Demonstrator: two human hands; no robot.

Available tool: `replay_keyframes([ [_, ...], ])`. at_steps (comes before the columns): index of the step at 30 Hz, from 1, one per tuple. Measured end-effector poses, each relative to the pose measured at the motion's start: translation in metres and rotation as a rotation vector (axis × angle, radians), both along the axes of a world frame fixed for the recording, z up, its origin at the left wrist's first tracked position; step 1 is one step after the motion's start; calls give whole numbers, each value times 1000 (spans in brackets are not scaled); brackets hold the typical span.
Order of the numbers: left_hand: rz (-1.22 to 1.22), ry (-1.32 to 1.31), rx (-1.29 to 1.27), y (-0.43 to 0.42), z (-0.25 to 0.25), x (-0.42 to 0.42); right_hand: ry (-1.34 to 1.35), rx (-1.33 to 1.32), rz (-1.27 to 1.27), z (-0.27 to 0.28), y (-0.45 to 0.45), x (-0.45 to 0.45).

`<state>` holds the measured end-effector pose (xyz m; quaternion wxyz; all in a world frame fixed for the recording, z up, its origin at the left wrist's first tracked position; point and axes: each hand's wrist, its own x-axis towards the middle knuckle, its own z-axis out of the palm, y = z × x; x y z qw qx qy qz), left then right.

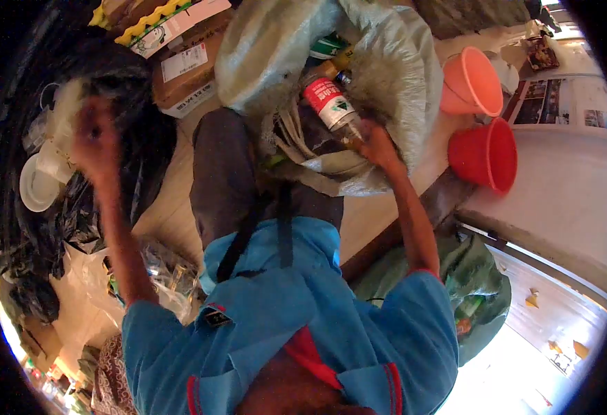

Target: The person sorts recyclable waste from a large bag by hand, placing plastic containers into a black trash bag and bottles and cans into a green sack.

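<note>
My right hand (379, 145) is closed round the end of a clear plastic bottle (329, 104) with a red and white label. The bottle is over the mouth of a large pale woven sack (407, 76), which stands open between and beyond my legs. Inside the sack a green item (329, 45) and other pieces show. My left hand (96, 142) is raised at the left, above a black plastic bag (141, 104) and next to white plastic containers (47, 166). It is smeared by motion, so its fingers and anything in them cannot be made out.
Cardboard boxes (186, 62) stand at the upper left. A pink bucket (471, 83) and a red bucket (483, 155) are at the right. A green sack (480, 290) lies behind my right elbow, and clear plastic bags (168, 273) lie by my left forearm.
</note>
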<state>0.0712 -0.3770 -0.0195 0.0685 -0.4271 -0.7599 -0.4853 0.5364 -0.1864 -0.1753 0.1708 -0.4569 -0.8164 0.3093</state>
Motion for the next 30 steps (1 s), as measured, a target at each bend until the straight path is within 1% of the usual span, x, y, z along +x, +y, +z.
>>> replay_keyframes([
  [1,40,173,-111,26,9,65,14,-86,28,1,3,-1],
  [2,-160,5,-114,46,-15,100,27,-172,57,2,4,-2],
  [3,-361,-30,-156,63,-49,134,31,-167,54,6,4,-4],
  [4,-480,-251,-427,72,-36,185,36,-312,29,13,4,-7],
  [5,-760,-346,-174,97,-114,208,36,-463,6,17,2,-7],
  [6,-713,-286,-324,109,-153,239,33,-462,3,16,-1,-5],
  [8,-713,-221,-623,112,-182,276,86,-388,-62,6,-1,0],
  [9,-717,-221,-627,112,-182,282,87,-391,-66,2,-1,3],
  [11,-714,-28,-678,109,-183,290,-98,-453,-97,-4,-2,16],
  [12,-720,-24,-677,109,-183,291,-95,-452,-104,-18,-3,23],
  [14,-735,23,-891,110,-179,290,52,-405,6,-50,-4,34],
  [15,-735,28,-893,108,-182,291,57,-405,4,-46,-7,31],
  [17,-724,2,-849,106,-192,293,-58,-310,-11,-25,-14,21],
  [18,-726,7,-851,105,-193,294,-53,-312,-15,-22,-15,20],
  [20,-677,27,-896,107,-196,295,66,-340,-6,-20,-13,17],
  [21,-678,23,-897,107,-194,297,63,-341,-6,-23,-9,17],
  [23,-603,-43,-915,109,-190,302,328,-505,-172,-31,-4,17],
  [24,-604,-40,-918,109,-188,303,332,-507,-174,-22,-5,14],
  [26,-557,-31,-970,109,-186,305,530,-480,-286,24,-7,1],
  [27,-559,-31,-970,108,-188,301,626,-436,-301,44,-12,-4],
  [28,-556,-51,-856,104,-196,293,626,-436,-303,54,-12,-4],
  [29,-553,-70,-743,101,-204,283,633,-334,-296,61,-12,-5],
  [30,-557,-66,-743,101,-215,274,639,-231,-290,64,-13,-5],
])
